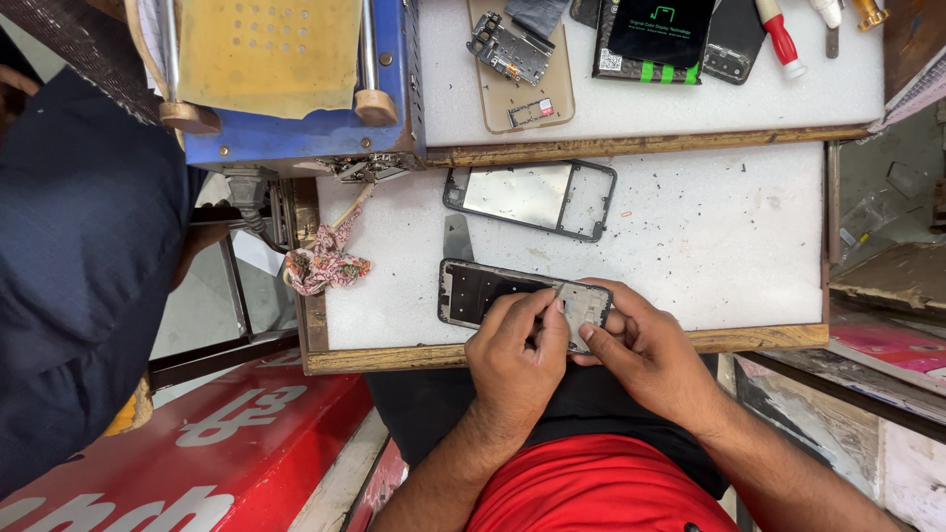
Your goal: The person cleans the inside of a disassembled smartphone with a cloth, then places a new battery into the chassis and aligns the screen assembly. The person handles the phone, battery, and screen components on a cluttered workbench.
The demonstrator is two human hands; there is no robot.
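While both hands work, two phone frames lie on the white foam worktop [709,236].
Left hand [514,357] and right hand [645,353] each grip closed on the black rectangular phone frame [483,292]; one mirror-backed frame [530,197] lies at 12 o'clock.

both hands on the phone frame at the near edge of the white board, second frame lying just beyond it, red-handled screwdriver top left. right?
Wrong in one respect: the head view shows the red-handled screwdriver top right, not top left. Both hands, left hand and right hand, are on the phone frame; the second frame lies beyond.
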